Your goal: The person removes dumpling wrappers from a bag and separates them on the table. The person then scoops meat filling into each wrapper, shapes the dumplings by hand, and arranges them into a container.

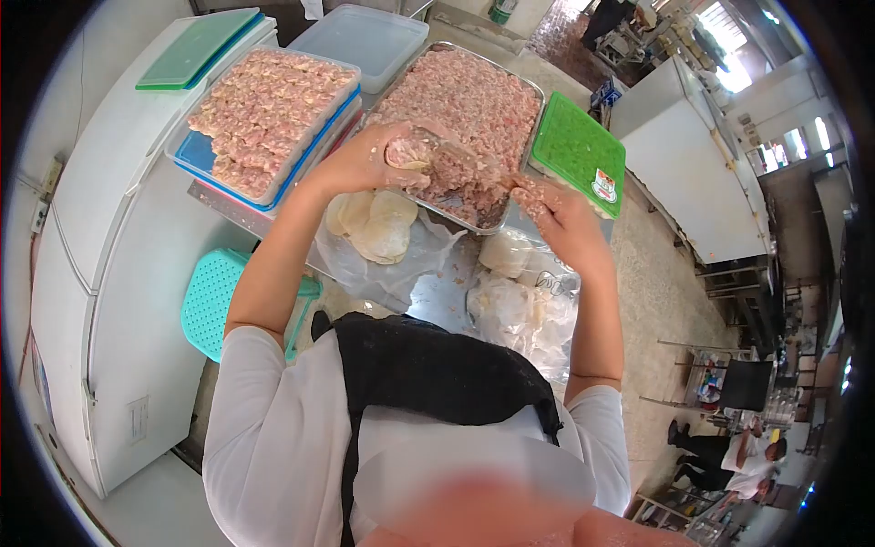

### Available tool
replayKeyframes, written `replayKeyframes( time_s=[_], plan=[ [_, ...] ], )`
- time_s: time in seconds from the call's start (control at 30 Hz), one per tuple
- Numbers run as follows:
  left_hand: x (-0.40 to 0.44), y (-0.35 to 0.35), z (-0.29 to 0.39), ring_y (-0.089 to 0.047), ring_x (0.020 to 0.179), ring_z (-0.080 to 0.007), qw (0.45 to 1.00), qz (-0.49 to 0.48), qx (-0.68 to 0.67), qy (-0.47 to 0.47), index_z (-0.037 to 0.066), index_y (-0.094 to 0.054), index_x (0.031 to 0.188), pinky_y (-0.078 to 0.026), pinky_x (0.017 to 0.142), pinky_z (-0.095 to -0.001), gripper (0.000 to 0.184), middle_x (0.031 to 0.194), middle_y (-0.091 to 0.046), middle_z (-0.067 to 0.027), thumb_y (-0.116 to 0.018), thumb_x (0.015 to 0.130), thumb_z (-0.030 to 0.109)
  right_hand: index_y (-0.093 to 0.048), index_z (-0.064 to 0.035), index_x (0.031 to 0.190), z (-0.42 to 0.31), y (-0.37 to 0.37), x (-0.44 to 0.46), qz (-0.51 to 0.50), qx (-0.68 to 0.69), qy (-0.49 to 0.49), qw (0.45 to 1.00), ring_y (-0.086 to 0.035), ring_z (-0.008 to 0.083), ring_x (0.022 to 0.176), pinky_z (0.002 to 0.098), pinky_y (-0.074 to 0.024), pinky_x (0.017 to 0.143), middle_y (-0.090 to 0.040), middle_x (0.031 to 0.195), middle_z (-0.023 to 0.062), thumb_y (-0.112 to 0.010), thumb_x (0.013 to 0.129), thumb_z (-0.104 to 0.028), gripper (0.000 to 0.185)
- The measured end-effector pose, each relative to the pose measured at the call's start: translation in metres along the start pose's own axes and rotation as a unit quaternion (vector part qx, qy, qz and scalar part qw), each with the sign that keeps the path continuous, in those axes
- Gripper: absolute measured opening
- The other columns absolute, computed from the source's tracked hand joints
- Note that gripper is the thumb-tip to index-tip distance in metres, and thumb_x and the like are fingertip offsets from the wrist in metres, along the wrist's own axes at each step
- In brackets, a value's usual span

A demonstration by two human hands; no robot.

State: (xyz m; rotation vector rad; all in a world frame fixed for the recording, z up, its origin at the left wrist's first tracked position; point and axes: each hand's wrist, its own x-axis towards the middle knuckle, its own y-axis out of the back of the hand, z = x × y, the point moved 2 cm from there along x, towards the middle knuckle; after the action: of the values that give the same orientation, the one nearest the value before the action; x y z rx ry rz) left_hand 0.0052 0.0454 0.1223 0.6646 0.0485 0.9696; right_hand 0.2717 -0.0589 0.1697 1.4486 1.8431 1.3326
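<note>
A large metal tray [541,102] full of pinkish minced meat [465,96] lies in front of me. Over its left near part, my left hand [365,162] is closed around a round, pale dumpling wrapper [406,165] with minced meat on it. At the tray's near right corner, my right hand [565,219] is closed, its fingers smeared with meat. It grips a small, thin tool [512,182] whose far end is hidden in the meat. Below the tray, a stack of pale wrappers [378,228] rests on a clear plastic sheet [365,273].
To the left, a clear tub [354,80] holds rows of meat-filled dumplings [273,114]. A green-lidded box [579,146] stands right of the tray. Bagged wrappers [529,305] lie close to me. A turquoise basket [214,301] sits lower left, beside a white freezer [137,273]. People [729,456] are far right.
</note>
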Motion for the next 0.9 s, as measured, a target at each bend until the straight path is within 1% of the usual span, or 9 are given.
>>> replayKeyframes(
  time_s=[0.17,0.23,0.27,0.37,0.4,0.53,0.6,0.7,0.9],
  plan=[
    [-0.022,0.039,-0.015,-0.06,0.099,-0.0246,0.997,-0.061,-0.001,0.038,0.001,-0.061,0.11,-0.046,0.088,-0.0334,0.058,0.107,-0.064,-0.0145,-0.08,0.068,0.036,-0.065,-0.0037,0.104,-0.032,-0.054,0.02,-0.057,-0.021,-0.055,0.997,-0.061,0.0326,0.091,0.0354,-0.0479,0.079,-0.065,0.103,0.0172,-0.055,0.092,-0.019,0.022],
    [-0.045,0.057,-0.028,-0.057,0.082,-0.0123,0.994,0.097,0.034,-0.046,0.005,-0.06,0.113,-0.048,0.074,-0.028,0.046,0.089,-0.064,-0.0037,-0.078,0.073,0.02,-0.065,-0.0029,0.106,-0.044,-0.059,0.02,-0.003,0.017,-0.047,0.999,-0.062,0.0268,0.083,0.0339,-0.0473,0.075,-0.067,0.096,0.0131,-0.056,0.092,-0.019,0.023],
    [-0.049,0.08,-0.025,-0.058,0.087,-0.0162,0.995,-0.061,-0.076,0.016,0.008,-0.061,0.113,-0.047,0.077,-0.0313,0.05,0.091,-0.063,-0.0064,-0.079,0.072,0.029,-0.065,-0.0029,0.106,-0.052,-0.066,0.021,-0.005,0.021,-0.044,0.999,-0.062,0.0268,0.083,0.0339,-0.0473,0.075,-0.067,0.096,0.0131,-0.056,0.092,-0.019,0.023],
    [-0.081,0.13,-0.068,-0.057,0.087,-0.0157,0.995,0.016,-0.089,-0.042,0.01,-0.059,0.116,-0.047,0.075,-0.0309,0.047,0.09,-0.06,-0.0059,-0.077,0.075,0.025,-0.063,0.0008,0.105,-0.066,-0.084,0.018,0.094,0.149,-0.051,0.983,-0.058,0.0263,0.071,0.0369,-0.0448,0.065,-0.06,0.074,0.0137,-0.057,0.091,-0.015,0.022],
    [-0.098,0.155,-0.073,-0.056,0.09,-0.0168,0.993,0.025,-0.087,0.076,0.009,-0.058,0.117,-0.047,0.075,-0.0318,0.049,0.096,-0.061,-0.0073,-0.077,0.075,0.023,-0.063,-0.0006,0.109,-0.064,-0.094,0.014,0.094,0.19,-0.097,0.972,-0.055,0.0188,0.067,0.0328,-0.0427,0.061,-0.058,0.071,0.0068,-0.056,0.092,-0.015,0.023],
    [-0.149,0.225,-0.123,-0.057,0.087,-0.0202,0.984,0.141,0.104,-0.013,0.009,-0.057,0.119,-0.047,0.075,-0.0335,0.052,0.096,-0.061,-0.0082,-0.077,0.073,0.023,-0.064,-0.0045,0.112,-0.076,-0.133,-0.006,0.103,0.321,-0.216,0.916,-0.041,0.0028,0.057,0.0206,-0.033,0.051,-0.049,0.067,-0.0087,-0.054,0.095,-0.016,0.023],
    [-0.161,0.249,-0.133,-0.058,0.091,-0.0248,0.963,0.071,0.207,0.159,0.013,-0.05,0.129,-0.047,0.082,-0.0345,0.059,0.108,-0.06,-0.0112,-0.072,0.074,0.013,-0.064,-0.0048,0.114,-0.086,-0.153,-0.018,0.104,0.349,-0.24,0.9,-0.039,0.0013,0.056,0.0185,-0.0297,0.05,-0.047,0.066,-0.0092,-0.054,0.095,-0.017,0.025],
    [-0.157,0.261,-0.129,-0.058,0.095,-0.0276,0.956,0.015,0.187,0.226,0.015,-0.041,0.137,-0.047,0.084,-0.035,0.067,0.114,-0.059,-0.0149,-0.07,0.076,0.018,-0.062,-0.0051,0.116,-0.1,-0.181,-0.031,0.116,0.376,-0.301,0.869,-0.033,0.0,0.052,0.0172,-0.0242,0.047,-0.04,0.063,-0.0108,-0.053,0.096,-0.019,0.026],
    [-0.129,0.259,-0.169,-0.05,0.119,-0.0359,0.954,-0.081,0.27,0.106,0.014,-0.031,0.144,-0.041,0.099,-0.0392,0.075,0.131,-0.05,-0.0232,-0.065,0.077,0.019,-0.064,-0.0054,0.114,-0.12,-0.191,-0.043,0.161,0.377,-0.329,0.851,-0.034,0.0002,0.051,0.0179,-0.0246,0.045,-0.043,0.063,-0.0094,-0.055,0.095,-0.015,0.023]
  ],
)
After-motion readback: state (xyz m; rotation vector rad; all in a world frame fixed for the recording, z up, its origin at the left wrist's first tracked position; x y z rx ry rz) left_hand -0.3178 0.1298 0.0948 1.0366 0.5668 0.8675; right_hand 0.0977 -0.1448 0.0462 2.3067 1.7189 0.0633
